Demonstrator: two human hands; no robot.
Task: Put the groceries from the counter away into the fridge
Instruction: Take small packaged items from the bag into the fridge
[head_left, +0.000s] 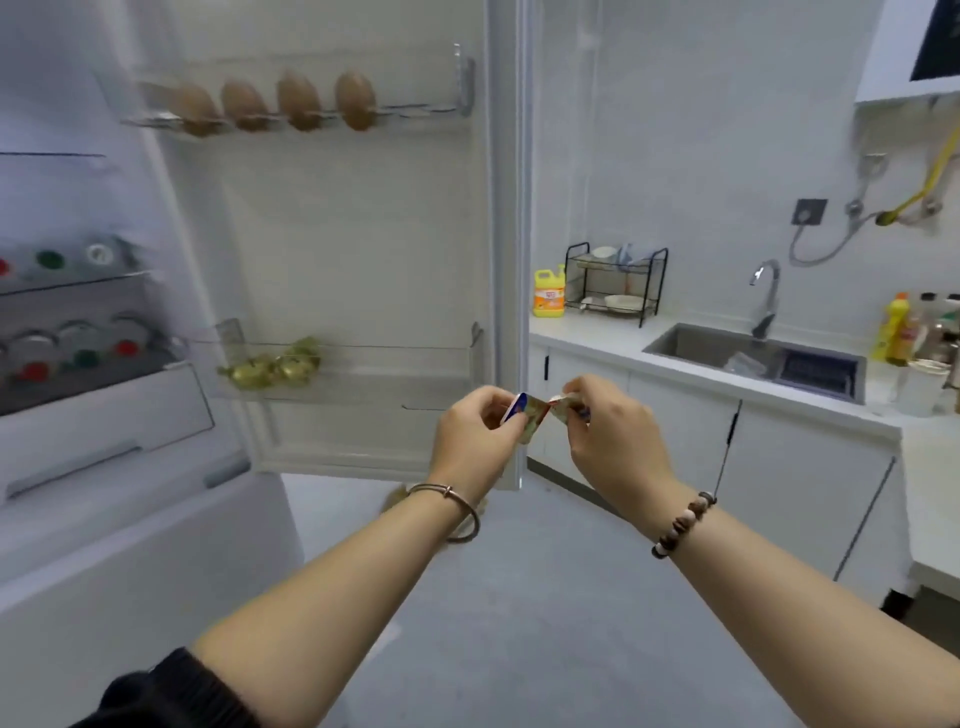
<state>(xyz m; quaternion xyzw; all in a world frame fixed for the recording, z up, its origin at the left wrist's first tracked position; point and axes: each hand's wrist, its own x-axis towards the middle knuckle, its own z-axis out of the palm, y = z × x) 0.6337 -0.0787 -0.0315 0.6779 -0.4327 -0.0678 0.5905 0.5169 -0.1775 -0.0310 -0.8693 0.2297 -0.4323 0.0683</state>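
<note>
My left hand (475, 431) and right hand (615, 436) each pinch small packets (531, 414) before the fridge door (363, 234). Judged light, soft, crushable; hold at edges.

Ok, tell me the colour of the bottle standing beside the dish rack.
The bottle is yellow with an orange label, clearest in the head view.

Small crumpled red, blue and gold packet (535, 413) between left hand (475, 434) and right hand (615, 431), before open fridge door (363, 234).

On the fridge door (353, 234), eggs (298, 101) occupy the top rack (426, 110), seemingly wrapped sweets (272, 364) the lower bin (410, 376).
</note>
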